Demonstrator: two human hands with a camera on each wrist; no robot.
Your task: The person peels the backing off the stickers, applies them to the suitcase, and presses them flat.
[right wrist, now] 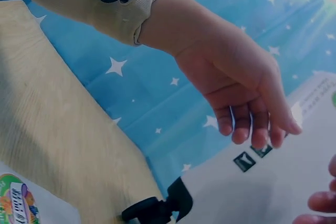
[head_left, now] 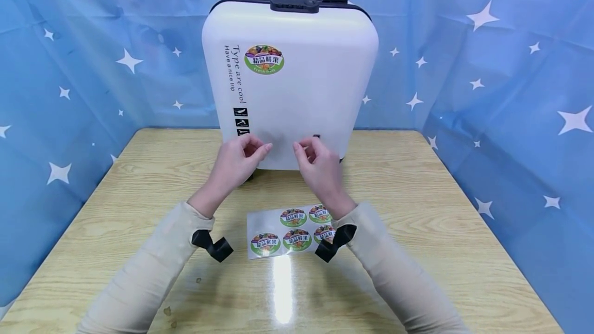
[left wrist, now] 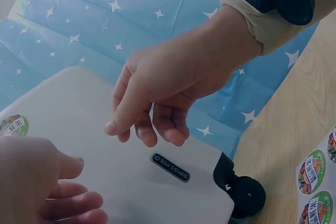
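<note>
A white suitcase (head_left: 306,92) stands upright at the back of the wooden table (head_left: 441,210), with one round fruit sticker (head_left: 264,59) on its front. My left hand (head_left: 252,152) and right hand (head_left: 306,153) hover side by side in front of its lower part, fingers loosely curled, nothing visible in either. The left wrist view shows the right hand (left wrist: 163,93) empty above the suitcase's small badge (left wrist: 170,167). In the right wrist view the left hand (right wrist: 236,85) hangs with fingers down. A sticker sheet (head_left: 262,220) with several round stickers lies under my wrists.
A blue star-patterned cloth (head_left: 501,92) walls in the table at the back and both sides. The suitcase's black wheel (left wrist: 244,195) rests on the tabletop. Black camera straps (head_left: 211,245) sit on both wrists.
</note>
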